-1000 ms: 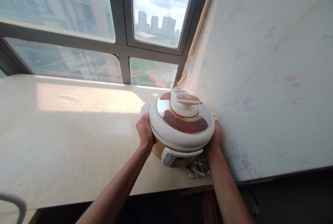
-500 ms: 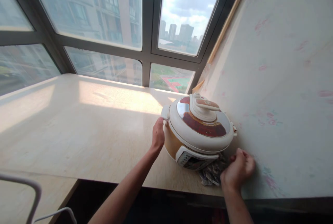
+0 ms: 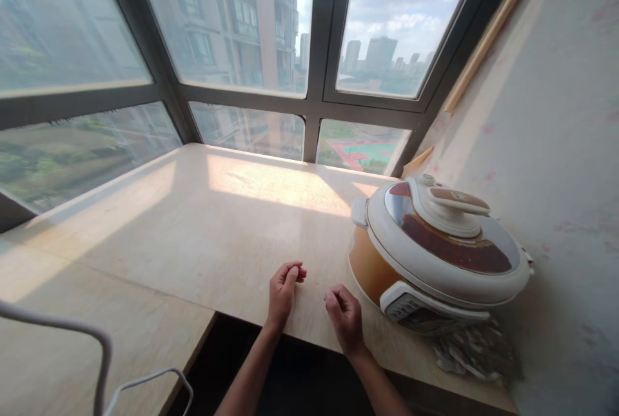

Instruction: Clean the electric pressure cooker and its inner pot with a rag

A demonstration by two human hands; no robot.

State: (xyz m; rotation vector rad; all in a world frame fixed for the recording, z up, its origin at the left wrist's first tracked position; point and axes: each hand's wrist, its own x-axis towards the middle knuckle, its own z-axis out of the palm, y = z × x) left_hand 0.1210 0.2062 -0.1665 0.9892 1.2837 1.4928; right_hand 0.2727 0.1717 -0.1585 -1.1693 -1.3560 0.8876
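Note:
My left hand (image 3: 286,290) hovers over the front part of the pale marble-look sill (image 3: 232,238), its fingers curled in with nothing visible in them. To its right, my right hand (image 3: 344,318) is closed in a loose fist, apart from the left and holding nothing that I can see. A white and gold electric pressure cooker (image 3: 382,271) stands right of both hands, against the wall, with its lid on and its control panel facing the front. Neither hand touches it. A crumpled grey cloth (image 3: 476,348) lies beside and partly under the cooker's front right.
Grey window frames (image 3: 316,48) border the sill at the back. The papered wall (image 3: 570,229) closes off the right side. A bent white metal tube (image 3: 104,364) rises at the lower left. Below the sill's front edge is a dark recess (image 3: 300,377).
My left hand has let go of the cooker's left handle. My right hand has left the cloth area and come beside the left. The view has swung left, so the cooker appears farther right.

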